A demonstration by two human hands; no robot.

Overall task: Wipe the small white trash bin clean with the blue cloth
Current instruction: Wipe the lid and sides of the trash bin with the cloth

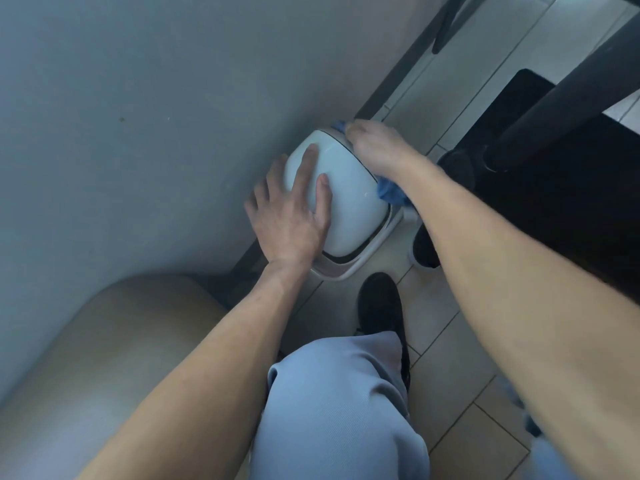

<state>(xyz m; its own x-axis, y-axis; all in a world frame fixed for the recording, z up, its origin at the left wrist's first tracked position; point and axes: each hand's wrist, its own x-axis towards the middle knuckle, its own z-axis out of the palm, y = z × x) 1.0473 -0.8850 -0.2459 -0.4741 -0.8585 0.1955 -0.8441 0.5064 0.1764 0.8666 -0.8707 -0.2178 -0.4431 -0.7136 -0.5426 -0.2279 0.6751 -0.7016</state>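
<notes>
On tiled floor (446,327) by a wall (138,116), flat left hand (291,216) steadies bin (349,202); right hand (377,147) grips cloth (389,192).

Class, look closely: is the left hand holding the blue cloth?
No: the left hand lies flat on the bin's white lid, while the blue cloth sits under the right hand.

Pale grey wall (121,116) fills upper left of frame. Light tiled floor (450,327) with dark grout lines runs from upper right to lower right. Dark baseboard (408,64) along foot of wall. Beige rounded cushion (104,348), lower left. Thick black post (568,95) at upper right, beside black mat (512,109). Light blue trouser leg (332,410), bottom centre. Black shoe (379,299) above it on tiles; second black shoe (424,247) right of centre.
</notes>
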